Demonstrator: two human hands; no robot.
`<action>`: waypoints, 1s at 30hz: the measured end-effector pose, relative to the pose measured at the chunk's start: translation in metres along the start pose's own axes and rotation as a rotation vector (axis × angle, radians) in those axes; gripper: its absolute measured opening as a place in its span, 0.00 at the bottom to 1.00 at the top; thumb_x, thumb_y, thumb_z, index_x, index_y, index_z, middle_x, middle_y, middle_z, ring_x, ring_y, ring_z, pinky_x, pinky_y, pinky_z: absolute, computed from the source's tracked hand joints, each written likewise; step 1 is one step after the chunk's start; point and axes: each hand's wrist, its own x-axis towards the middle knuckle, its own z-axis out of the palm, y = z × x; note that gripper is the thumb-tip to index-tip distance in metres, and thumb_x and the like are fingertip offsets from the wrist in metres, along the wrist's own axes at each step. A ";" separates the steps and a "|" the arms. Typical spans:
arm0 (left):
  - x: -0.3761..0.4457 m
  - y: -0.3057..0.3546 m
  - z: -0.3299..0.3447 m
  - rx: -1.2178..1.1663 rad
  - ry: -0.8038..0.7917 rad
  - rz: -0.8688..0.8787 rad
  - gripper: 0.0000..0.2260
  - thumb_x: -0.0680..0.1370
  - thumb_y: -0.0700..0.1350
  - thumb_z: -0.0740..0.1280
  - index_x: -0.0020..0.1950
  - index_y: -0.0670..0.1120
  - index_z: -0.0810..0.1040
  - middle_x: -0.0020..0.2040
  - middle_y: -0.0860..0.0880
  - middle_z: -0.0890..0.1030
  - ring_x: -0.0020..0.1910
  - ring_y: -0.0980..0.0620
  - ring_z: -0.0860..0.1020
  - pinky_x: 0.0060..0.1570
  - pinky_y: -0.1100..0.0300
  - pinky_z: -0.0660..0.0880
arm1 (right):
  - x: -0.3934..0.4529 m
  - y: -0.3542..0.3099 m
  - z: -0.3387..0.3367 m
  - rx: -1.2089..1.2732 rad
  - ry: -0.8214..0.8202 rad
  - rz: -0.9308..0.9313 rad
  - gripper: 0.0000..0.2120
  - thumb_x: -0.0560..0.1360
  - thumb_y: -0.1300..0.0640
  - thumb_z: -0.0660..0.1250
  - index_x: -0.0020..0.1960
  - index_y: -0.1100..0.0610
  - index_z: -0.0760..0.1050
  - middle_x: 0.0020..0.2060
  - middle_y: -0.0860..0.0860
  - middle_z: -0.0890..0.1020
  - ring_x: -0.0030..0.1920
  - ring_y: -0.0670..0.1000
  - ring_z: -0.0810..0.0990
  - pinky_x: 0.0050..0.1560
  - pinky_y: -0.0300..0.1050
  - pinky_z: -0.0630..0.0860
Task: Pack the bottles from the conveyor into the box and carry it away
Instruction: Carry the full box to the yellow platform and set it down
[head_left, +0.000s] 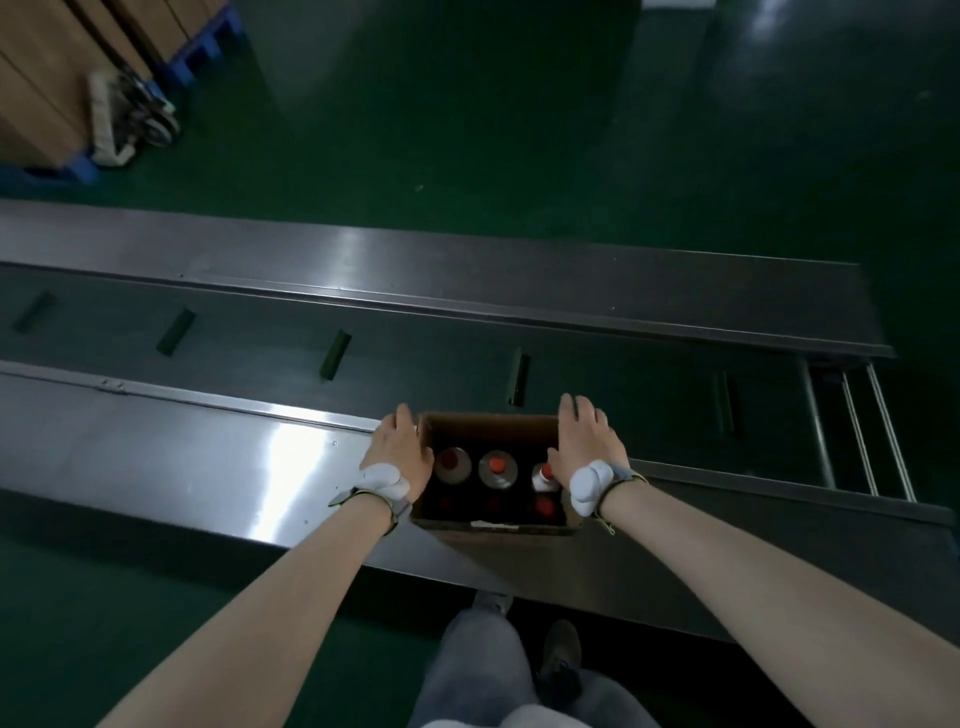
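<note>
Cardboard box (491, 522): open-topped, on the conveyor's near steel ledge (208, 467), holding red-capped bottles (497, 467). Left hand (397, 449) and right hand (584, 441) clasp its two side walls. Belt (260, 343) behind bare; green floor (467, 130) beyond open.

An open brown cardboard box (493, 431) sits between the left hand (397, 452) and right hand (584, 441), holding upright red-capped bottles (498, 467).
</note>
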 end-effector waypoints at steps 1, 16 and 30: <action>0.005 -0.002 0.001 -0.014 -0.052 -0.046 0.34 0.83 0.50 0.67 0.82 0.38 0.55 0.76 0.38 0.68 0.74 0.37 0.70 0.69 0.47 0.72 | 0.001 0.000 0.003 0.033 -0.039 0.042 0.45 0.80 0.49 0.72 0.85 0.61 0.49 0.80 0.60 0.62 0.77 0.62 0.66 0.71 0.54 0.73; 0.059 -0.026 0.058 0.006 -0.339 -0.301 0.12 0.84 0.46 0.63 0.54 0.40 0.83 0.55 0.40 0.85 0.55 0.39 0.83 0.59 0.50 0.80 | 0.019 0.021 0.057 0.365 -0.303 0.573 0.13 0.81 0.51 0.64 0.38 0.53 0.74 0.47 0.54 0.83 0.43 0.56 0.79 0.44 0.45 0.74; 0.069 0.031 0.033 0.065 -0.332 -0.154 0.16 0.85 0.41 0.61 0.68 0.35 0.79 0.64 0.35 0.81 0.64 0.36 0.80 0.55 0.47 0.75 | -0.005 0.035 0.030 0.408 -0.248 0.785 0.09 0.81 0.57 0.66 0.54 0.58 0.84 0.54 0.55 0.86 0.55 0.57 0.85 0.42 0.43 0.73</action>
